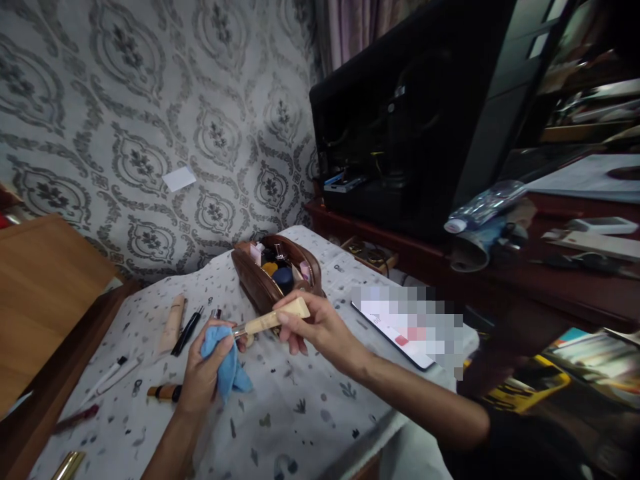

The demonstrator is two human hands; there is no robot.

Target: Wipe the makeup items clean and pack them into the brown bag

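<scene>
My right hand (313,327) is closed round the pale wooden handle of a makeup brush (273,319). The brush's metal ferrule points left into a blue cloth (223,357), and its bristles are hidden inside the cloth. My left hand (203,373) is closed on that cloth, pinching it around the brush tip. Both hands hover over a table covered with a white patterned cloth (300,407). Just behind them lies an open brown cosmetics pouch (260,280) with bottles and tubes inside.
Loose cosmetics lie left of my hands: a beige tube (171,325), a black pen-like stick (187,331), a white pencil (105,378), a short brown brush (165,392). A phone (395,330) lies at right. A black computer case (415,113) stands on a dark desk behind.
</scene>
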